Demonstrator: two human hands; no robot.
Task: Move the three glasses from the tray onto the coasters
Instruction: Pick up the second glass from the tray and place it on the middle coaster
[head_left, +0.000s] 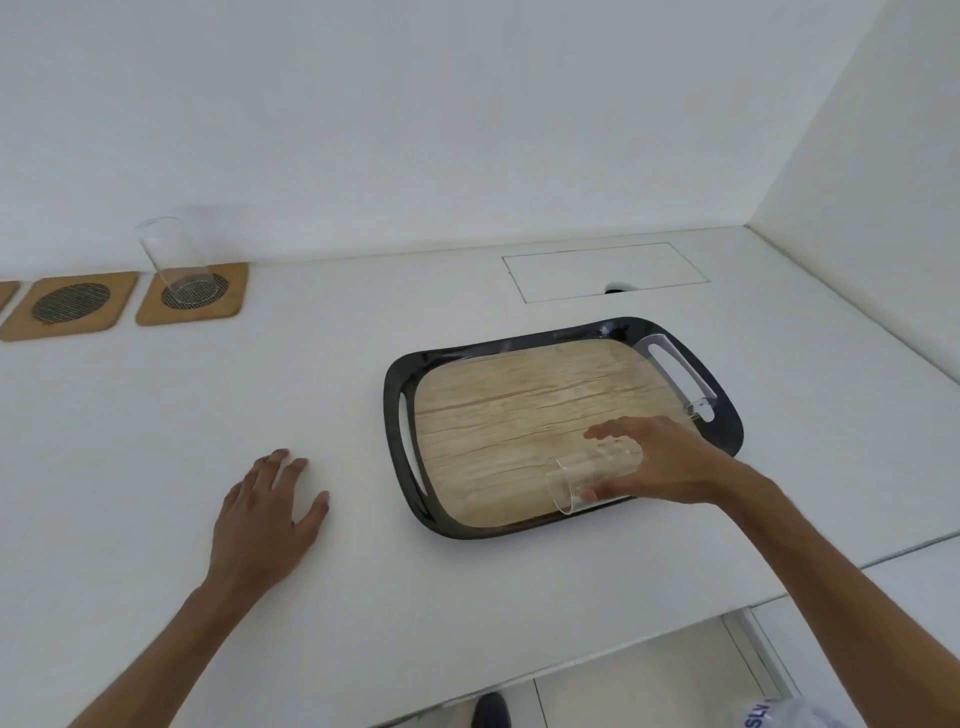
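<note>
Gripping a clear glass over the wood-look tray: right hand | left hand flat, spread, empty on white table | white walls

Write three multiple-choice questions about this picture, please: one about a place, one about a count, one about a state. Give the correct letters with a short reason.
1. Where does the upright glass stand?
A. on the cork coaster nearest the tray
B. inside the tray
C. on the bare table

2. How many glasses are on the tray?
A. none
B. two
C. four

3. What is the right hand doing?
A. resting flat on the table
B. gripping a tilted glass
C. lifting the tray by its handle

Answers:
1 A, the glass stands on the cork coaster nearest the tray.
2 B, the tilted glass is in the hand and another glass is at the far right handle.
3 B, the fingers wrap the tilted glass; the left hand lies flat on the table.
</note>
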